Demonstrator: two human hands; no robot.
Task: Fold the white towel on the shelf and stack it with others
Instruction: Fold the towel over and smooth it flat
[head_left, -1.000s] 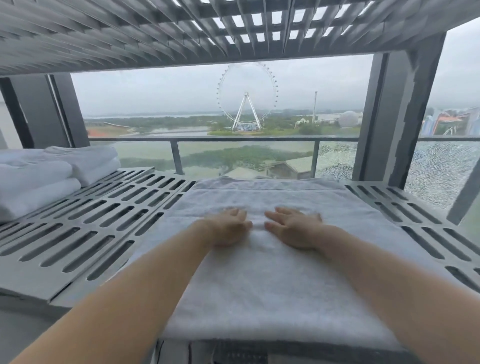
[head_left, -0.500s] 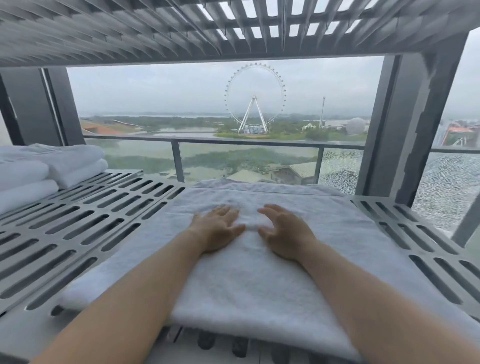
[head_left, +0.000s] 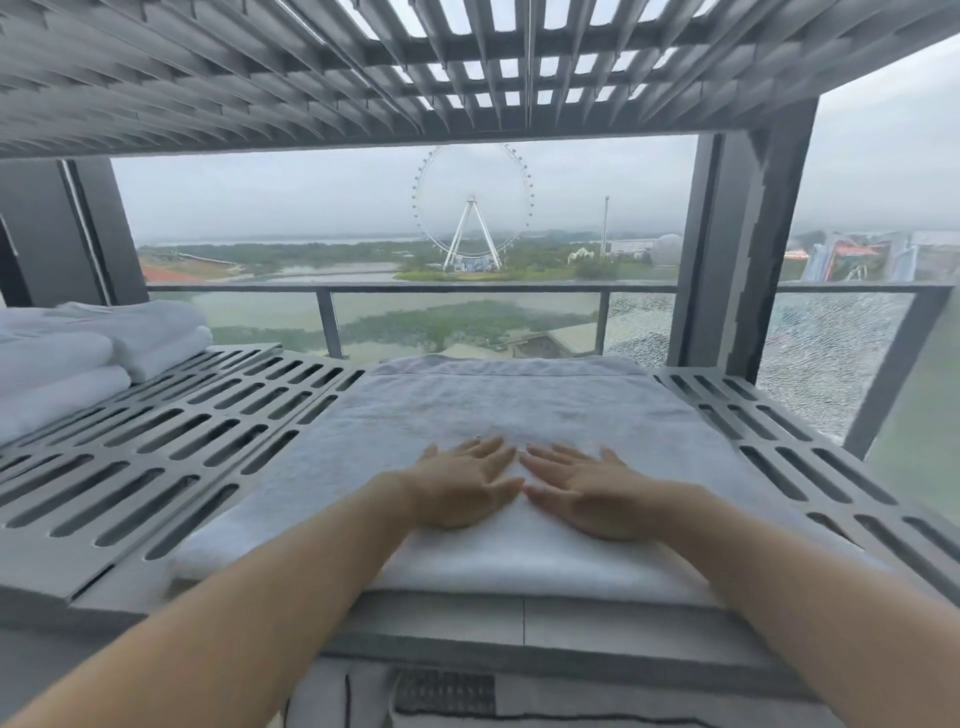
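A white towel (head_left: 498, 410) lies spread in folded layers on the middle of the grey slotted shelf (head_left: 171, 441). My left hand (head_left: 462, 486) and my right hand (head_left: 587, 493) lie flat on the towel's near part, palms down, fingers straight, fingertips almost meeting. At the far left stands a stack of folded white towels (head_left: 67, 358), well apart from both hands.
A second slotted shelf (head_left: 311, 73) runs close overhead. A dark post (head_left: 737, 249) rises at the back right and a glass railing (head_left: 467, 312) runs behind the shelf. Bare slotted metal shows on both sides of the towel.
Both hands have flattened from curled to straight fingers and slid toward the towel's near edge. The view has shifted back, showing the shelf's front rim.
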